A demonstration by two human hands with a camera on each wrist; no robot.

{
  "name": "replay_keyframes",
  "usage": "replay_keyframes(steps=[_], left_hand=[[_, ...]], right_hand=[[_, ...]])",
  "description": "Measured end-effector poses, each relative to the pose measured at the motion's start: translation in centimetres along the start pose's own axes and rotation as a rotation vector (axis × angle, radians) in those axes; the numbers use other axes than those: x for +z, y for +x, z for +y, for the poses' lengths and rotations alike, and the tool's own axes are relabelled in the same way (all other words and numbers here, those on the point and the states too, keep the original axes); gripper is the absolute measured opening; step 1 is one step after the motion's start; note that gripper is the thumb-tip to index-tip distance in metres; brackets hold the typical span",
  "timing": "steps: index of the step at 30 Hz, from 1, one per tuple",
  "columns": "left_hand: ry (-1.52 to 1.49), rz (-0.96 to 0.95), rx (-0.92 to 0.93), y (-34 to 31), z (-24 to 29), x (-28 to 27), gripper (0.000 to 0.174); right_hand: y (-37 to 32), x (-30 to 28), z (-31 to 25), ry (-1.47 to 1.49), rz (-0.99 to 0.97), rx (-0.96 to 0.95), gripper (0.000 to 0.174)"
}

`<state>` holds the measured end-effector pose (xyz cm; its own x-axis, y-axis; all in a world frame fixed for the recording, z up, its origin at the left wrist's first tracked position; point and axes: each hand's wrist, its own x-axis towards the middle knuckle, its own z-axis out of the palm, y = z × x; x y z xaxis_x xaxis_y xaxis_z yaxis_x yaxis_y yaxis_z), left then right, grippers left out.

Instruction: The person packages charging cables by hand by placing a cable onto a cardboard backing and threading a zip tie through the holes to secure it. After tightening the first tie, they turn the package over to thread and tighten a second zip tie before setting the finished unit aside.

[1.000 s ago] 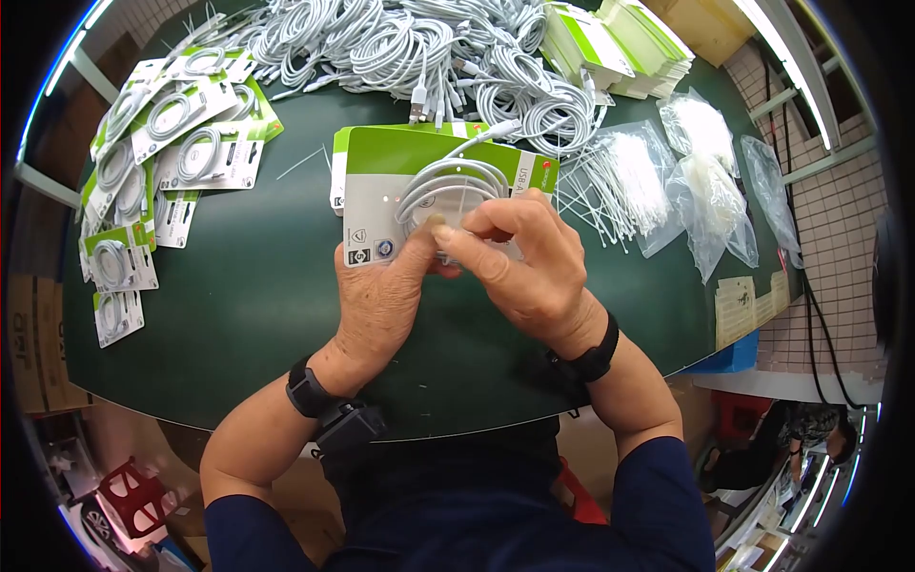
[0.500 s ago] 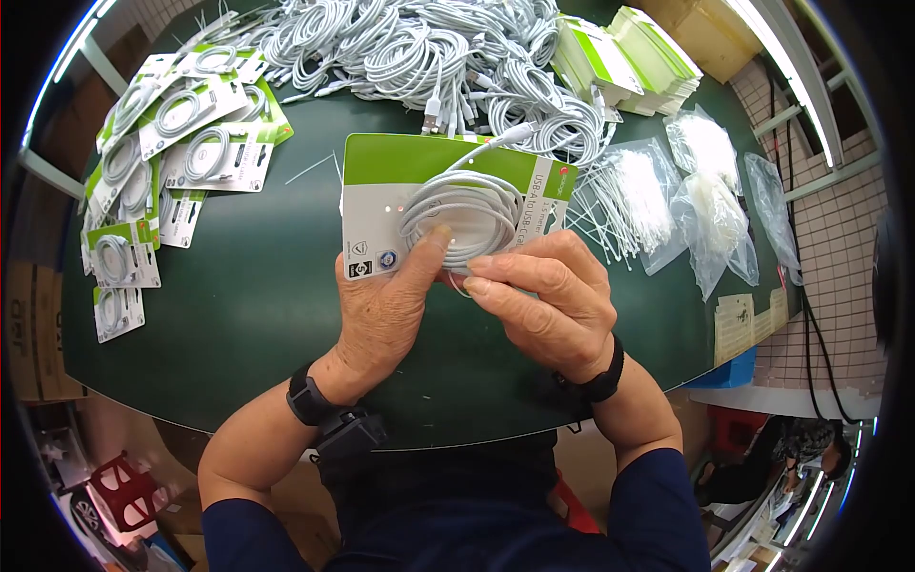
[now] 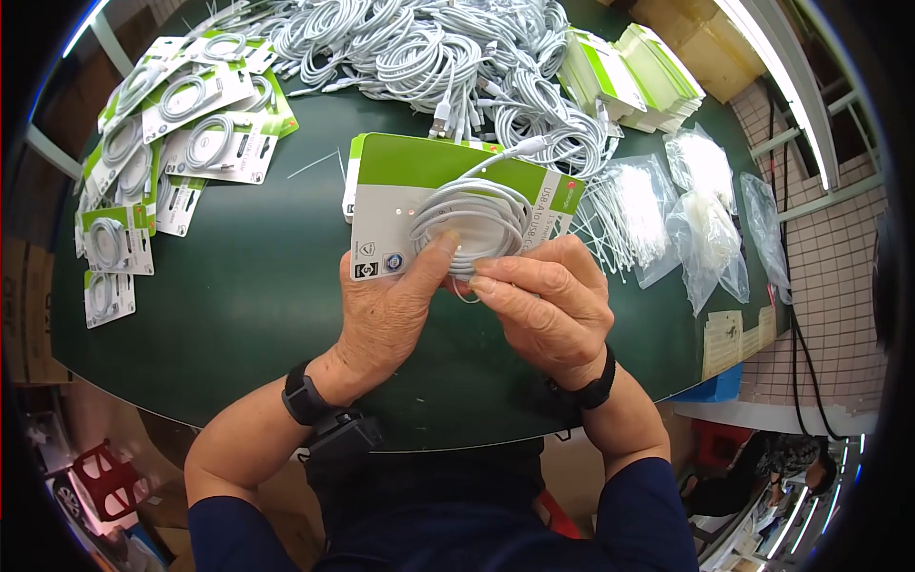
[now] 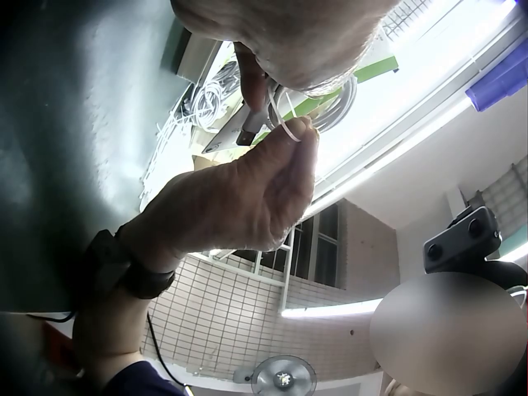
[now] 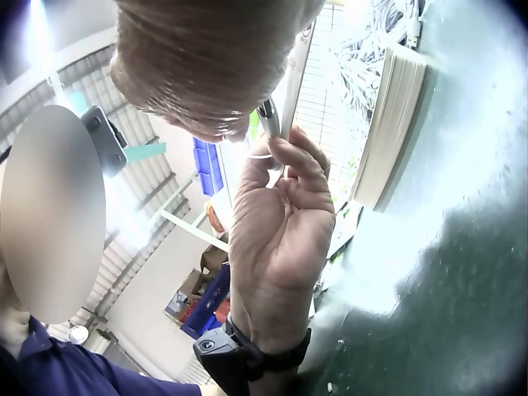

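Right hand (image 3: 556, 310) shifted; bag (image 3: 658, 272) holds ties (image 3: 624, 212).

"USB-A to USB-C" on card (image 3: 381, 205)

Tabletop is opening at both sides; cables and cards are blocking the far end.
A broad lane of green tabletop (image 3: 257, 305) is running between the carded cables (image 3: 195, 110) and the left hand (image 3: 386, 300), with thin white strips (image 3: 313, 165) lying farther up it. A second lane is passing right of the right hand (image 3: 553, 300), bounded by the paper sheets (image 3: 722, 343), the white ties (image 3: 624, 219) and the plastic bags (image 3: 707, 234). Room is also showing between the forearms. The cable heap (image 3: 429, 57) is filling the far middle, card stacks (image 3: 629, 81) are standing beside it, and the held card (image 3: 386, 205) is covering the centre.
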<state>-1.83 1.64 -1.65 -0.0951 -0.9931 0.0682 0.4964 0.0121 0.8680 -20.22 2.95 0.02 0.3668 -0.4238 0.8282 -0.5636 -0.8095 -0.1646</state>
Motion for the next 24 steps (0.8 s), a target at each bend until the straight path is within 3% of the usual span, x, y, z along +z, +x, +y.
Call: replay_keyframes(steps=[10,24], left_hand=[[-0.006,0.003,-0.02,-0.12,0.1,0.08,0.021],[0.061,-0.031,-0.004,-0.25,0.09,-0.2,0.021]], right_hand=[[0.02,0.18,0.01,-0.008,0.014,-0.012,0.03],[-0.13,0.4,-0.1,0.042,-0.031,0.062,0.042]])
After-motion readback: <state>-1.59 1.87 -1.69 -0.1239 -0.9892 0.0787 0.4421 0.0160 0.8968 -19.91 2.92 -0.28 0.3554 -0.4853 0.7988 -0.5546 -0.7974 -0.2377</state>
